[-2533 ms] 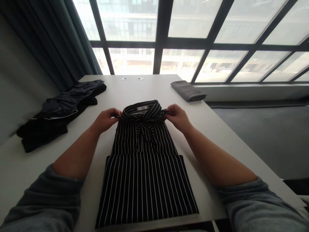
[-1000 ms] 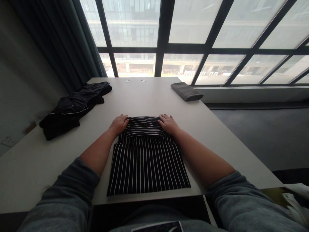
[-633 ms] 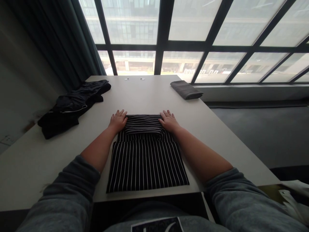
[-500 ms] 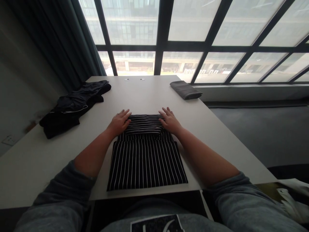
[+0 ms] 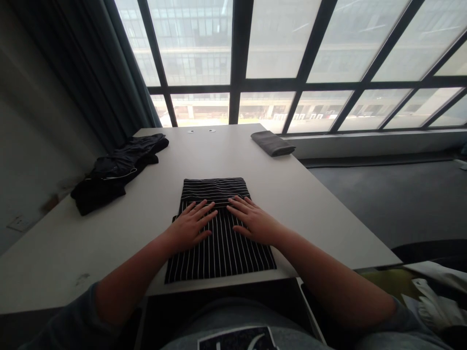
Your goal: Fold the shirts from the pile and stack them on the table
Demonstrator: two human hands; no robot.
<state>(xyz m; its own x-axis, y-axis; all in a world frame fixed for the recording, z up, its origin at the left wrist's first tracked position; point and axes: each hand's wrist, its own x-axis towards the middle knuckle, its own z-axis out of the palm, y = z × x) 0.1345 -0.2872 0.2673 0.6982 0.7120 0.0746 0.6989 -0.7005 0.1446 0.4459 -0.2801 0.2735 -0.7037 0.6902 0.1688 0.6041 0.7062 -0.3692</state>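
A folded black cloth with white stripes lies flat on the white table in front of me. Its far part shows stripes running crosswise, while on the near part they run lengthwise. My left hand rests palm down on the left side of the cloth, fingers spread and pointing inward. Opposite it, my right hand lies flat on the right side with its fingers stretched out. Neither hand grips the fabric. The cloth under both palms is hidden.
Dark crumpled clothes lie along the left edge of the white table. A folded grey cloth sits at the far right corner. Beyond stand large windows and a dark curtain. White items are at the lower right.
Both hands have moved from the far corners of the striped cloth back toward me, onto its middle. The cloth's far part, rumpled before, now lies flatter. The view has tilted slightly up.
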